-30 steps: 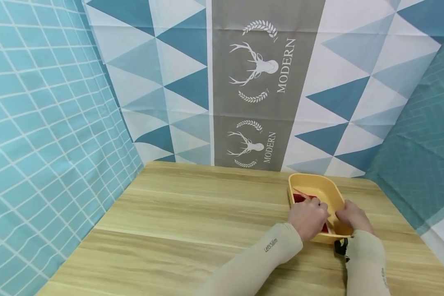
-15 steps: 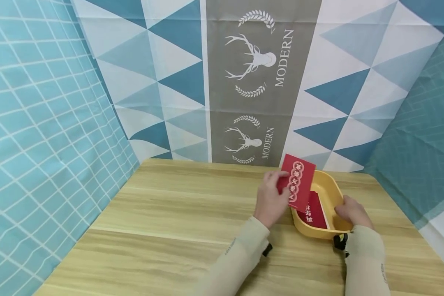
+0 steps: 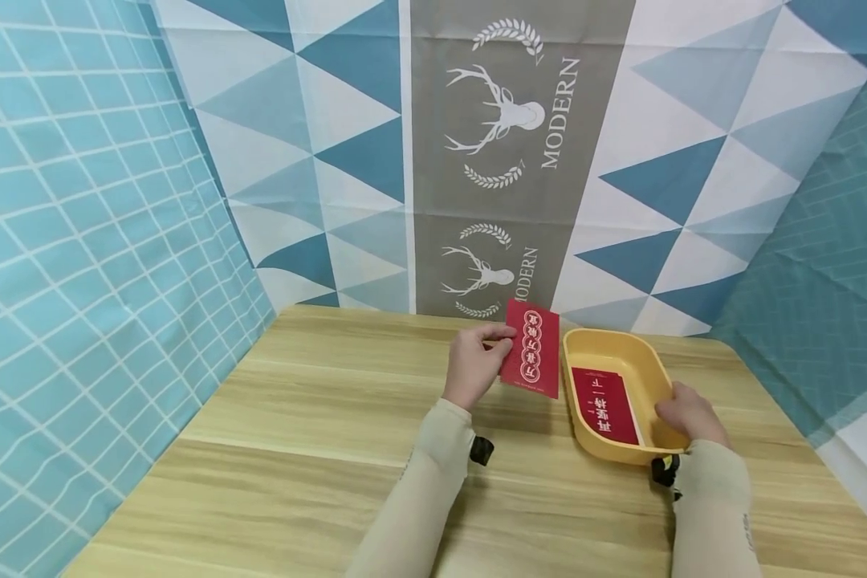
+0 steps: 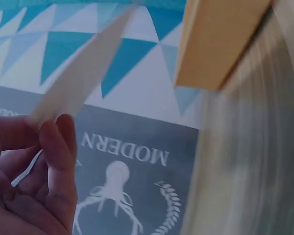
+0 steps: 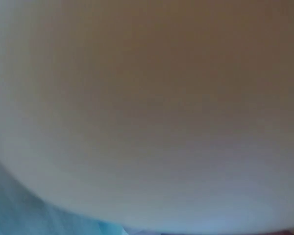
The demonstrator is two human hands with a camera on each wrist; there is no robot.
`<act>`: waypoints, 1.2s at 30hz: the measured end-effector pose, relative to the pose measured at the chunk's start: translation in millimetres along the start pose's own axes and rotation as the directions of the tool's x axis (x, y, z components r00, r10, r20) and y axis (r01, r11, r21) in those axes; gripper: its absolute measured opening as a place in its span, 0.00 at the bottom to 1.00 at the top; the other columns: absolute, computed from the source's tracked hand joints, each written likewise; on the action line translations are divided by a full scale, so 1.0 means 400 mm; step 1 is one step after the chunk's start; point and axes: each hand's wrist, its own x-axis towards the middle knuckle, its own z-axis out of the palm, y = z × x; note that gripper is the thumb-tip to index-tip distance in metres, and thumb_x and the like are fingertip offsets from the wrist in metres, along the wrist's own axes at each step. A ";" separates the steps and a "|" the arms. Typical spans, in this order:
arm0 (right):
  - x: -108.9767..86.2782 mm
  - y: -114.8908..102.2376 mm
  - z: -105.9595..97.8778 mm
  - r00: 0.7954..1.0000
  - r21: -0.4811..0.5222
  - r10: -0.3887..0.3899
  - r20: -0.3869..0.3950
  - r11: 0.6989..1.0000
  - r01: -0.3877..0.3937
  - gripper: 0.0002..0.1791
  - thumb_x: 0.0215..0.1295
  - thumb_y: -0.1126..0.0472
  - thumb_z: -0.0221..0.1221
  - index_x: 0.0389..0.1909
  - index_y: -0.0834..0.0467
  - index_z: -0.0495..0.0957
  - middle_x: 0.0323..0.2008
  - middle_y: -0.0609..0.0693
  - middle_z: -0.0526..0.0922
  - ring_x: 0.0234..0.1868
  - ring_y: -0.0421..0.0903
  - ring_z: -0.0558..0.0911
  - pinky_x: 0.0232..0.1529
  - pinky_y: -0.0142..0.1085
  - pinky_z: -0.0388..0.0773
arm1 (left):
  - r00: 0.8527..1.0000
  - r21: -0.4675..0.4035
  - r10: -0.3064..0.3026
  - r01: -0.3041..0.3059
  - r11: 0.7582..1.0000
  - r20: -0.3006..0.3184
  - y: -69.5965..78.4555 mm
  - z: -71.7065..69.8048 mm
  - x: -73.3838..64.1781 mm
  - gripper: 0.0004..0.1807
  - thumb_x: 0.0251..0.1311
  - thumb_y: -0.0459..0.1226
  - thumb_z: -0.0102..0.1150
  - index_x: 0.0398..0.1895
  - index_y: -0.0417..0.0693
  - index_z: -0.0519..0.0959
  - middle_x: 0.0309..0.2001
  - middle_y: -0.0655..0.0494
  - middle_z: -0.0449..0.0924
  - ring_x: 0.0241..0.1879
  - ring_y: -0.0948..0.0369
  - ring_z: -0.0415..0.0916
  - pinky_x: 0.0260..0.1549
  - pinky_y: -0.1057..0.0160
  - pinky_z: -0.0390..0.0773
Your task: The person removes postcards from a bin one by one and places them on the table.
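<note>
My left hand [image 3: 474,367] pinches a red card [image 3: 543,353] by its left edge, above the table just left of the yellow tray [image 3: 580,433]. Pale round characters run down the card's front. In the left wrist view the thumb and fingers [image 4: 58,147] grip the card's pale back [image 4: 81,81]. Inside the tray, along its left side, lie several more red cards [image 3: 607,409] with white lettering and a pale edge below. My right hand [image 3: 694,416] grips the tray's right wall, thumb inside; its other fingers are hidden. A close, blurred surface fills most of the right wrist view.
The wooden table [image 3: 318,449] extends to the left and in front of the tray. A patterned cloth [image 3: 361,160] hangs behind it, with a blue tiled-print cloth [image 3: 79,241] at the left and a teal cloth [image 3: 831,233] at the right.
My left hand has lifted the red card out of the tray and carried it left, past the tray's rim. The right hand stays on the tray's right wall.
</note>
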 end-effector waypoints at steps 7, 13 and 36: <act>-0.003 0.004 0.001 1.000 -0.005 -0.006 -0.004 1.000 0.006 0.32 0.65 0.62 0.46 0.66 0.78 0.56 0.55 0.78 0.69 0.46 0.64 0.73 0.51 0.56 0.76 | 0.985 0.002 -0.135 0.136 0.991 0.107 -0.053 0.000 0.003 0.08 0.64 0.29 0.63 0.43 0.42 0.88 0.40 0.50 0.87 0.19 0.66 0.78 0.28 0.55 0.87; 0.001 0.005 0.006 1.000 -0.013 -0.010 -0.013 1.000 0.009 0.32 0.65 0.62 0.46 0.65 0.78 0.56 0.54 0.78 0.69 0.45 0.64 0.74 0.50 0.55 0.76 | 0.957 0.107 -0.195 0.176 0.979 0.212 -0.101 0.016 -0.003 0.08 0.63 0.28 0.64 0.43 0.41 0.88 0.40 0.50 0.88 0.21 0.65 0.80 0.27 0.59 0.86; 0.001 0.011 0.002 0.998 -0.010 -0.057 -0.017 0.998 0.056 0.30 0.64 0.62 0.45 0.63 0.77 0.59 0.53 0.76 0.71 0.43 0.61 0.76 0.46 0.50 0.76 | 0.927 0.717 -0.153 -0.153 0.680 0.342 -0.140 0.080 -0.045 0.20 0.57 0.42 0.74 0.52 0.50 0.84 0.48 0.52 0.83 0.48 0.56 0.80 0.52 0.58 0.81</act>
